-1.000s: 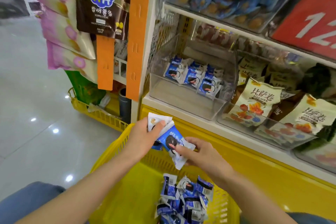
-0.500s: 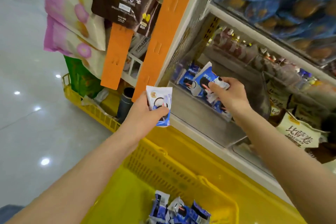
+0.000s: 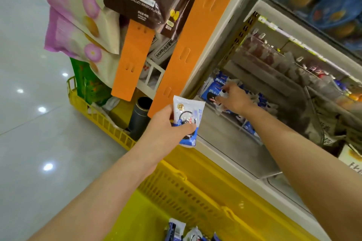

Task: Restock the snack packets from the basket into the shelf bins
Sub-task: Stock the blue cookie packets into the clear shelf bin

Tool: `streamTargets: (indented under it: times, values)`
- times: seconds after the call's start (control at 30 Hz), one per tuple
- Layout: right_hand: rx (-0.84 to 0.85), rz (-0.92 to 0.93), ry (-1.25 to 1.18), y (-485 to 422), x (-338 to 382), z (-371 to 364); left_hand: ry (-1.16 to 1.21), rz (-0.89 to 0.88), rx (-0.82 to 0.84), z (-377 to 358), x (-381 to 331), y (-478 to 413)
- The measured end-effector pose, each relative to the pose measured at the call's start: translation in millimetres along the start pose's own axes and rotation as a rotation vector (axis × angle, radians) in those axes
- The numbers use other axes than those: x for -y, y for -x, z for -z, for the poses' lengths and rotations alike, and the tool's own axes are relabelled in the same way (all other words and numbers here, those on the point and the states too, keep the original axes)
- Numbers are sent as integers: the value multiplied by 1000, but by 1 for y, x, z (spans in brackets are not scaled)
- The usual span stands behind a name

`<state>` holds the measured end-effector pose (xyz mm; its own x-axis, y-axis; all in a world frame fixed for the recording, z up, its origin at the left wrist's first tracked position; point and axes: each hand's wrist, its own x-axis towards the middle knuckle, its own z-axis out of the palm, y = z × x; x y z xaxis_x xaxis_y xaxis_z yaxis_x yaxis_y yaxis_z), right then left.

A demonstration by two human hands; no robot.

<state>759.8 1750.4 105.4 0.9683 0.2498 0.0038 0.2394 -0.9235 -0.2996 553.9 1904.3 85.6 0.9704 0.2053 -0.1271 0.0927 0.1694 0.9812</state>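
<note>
Fingers (image 3: pixel 225 89) of the right hand (image 3: pixel 236 99) are pinched on a blue packet (image 3: pixel 212 92) at the back of the clear shelf bin (image 3: pixel 231 148), while a second packet (image 3: pixel 188 115), long axis upright, is gripped by the left hand (image 3: pixel 166 126) just outside the bin's front-left corner, the opening lying rightward and beyond.

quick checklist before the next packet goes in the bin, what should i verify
1. Left hand grips its packet: ok.
2. Right hand free of the blue packet in the clear bin: cannot tell.
3. Bare floor at the bin's front for more: ok.
4. Left packet matches the bin's stock: cannot tell, it looks whiter.
5. Spare packets in the yellow basket: ok.
</note>
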Motion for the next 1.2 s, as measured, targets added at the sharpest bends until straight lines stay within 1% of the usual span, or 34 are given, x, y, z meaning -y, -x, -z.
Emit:
streamTargets:
  times: [0.1, 0.17, 0.23, 0.3, 0.37, 0.4, 0.43, 0.53, 0.63, 0.77, 0.83, 0.9, 0.97, 1.03, 1.07, 1.13, 1.2]
  values:
    - [14, 8, 20, 4, -1, 0, -5, 14, 4, -1, -2, 2]
    - [-5, 3, -2, 8, 1, 2, -9, 32, -1, -1, -4, 3]
    - [-116, 23, 17, 18, 7, 8, 41, 71, 21, -2, -7, 4]
    - [-267, 94, -3, 37, 14, 17, 143, 152, 92, -1, -11, 9]
    - [-391, 175, -130, 62, 23, 26, 199, 193, 176, -1, -15, 14]
    - [-418, 212, -195, 77, 28, 30, 193, 192, 204, -1, -16, 17]
    - [-410, 244, -251, 91, 32, 32, 173, 186, 223, -2, -17, 19]
    - [-298, 294, -374, 138, 39, 30, 105, 155, 251, -7, -19, 28]
    - [-216, 251, -464, 183, 42, 22, 90, 131, 282, -14, -22, 35]
    - [-71, 180, -468, 208, 34, 32, -78, 56, 416, -23, -26, 45]
    - [-1, 107, -534, 215, 26, 41, -112, 25, 364, -28, -26, 48]
    - [57, 51, -591, 222, 16, 48, -88, 11, 245, -32, -25, 49]
    - [98, 45, -516, 231, 6, 51, -72, -14, 184, -38, -25, 49]
    - [95, 52, -469, 238, -2, 51, -119, -74, 201, -47, -27, 51]
    - [67, 56, -458, 241, -5, 51, -158, -125, 222, -53, -28, 52]
    - [-30, 99, -387, 244, -8, 54, -235, -240, 263, -64, -30, 55]
    - [-117, 177, -236, 244, -11, 58, -305, -332, 276, -74, -30, 58]
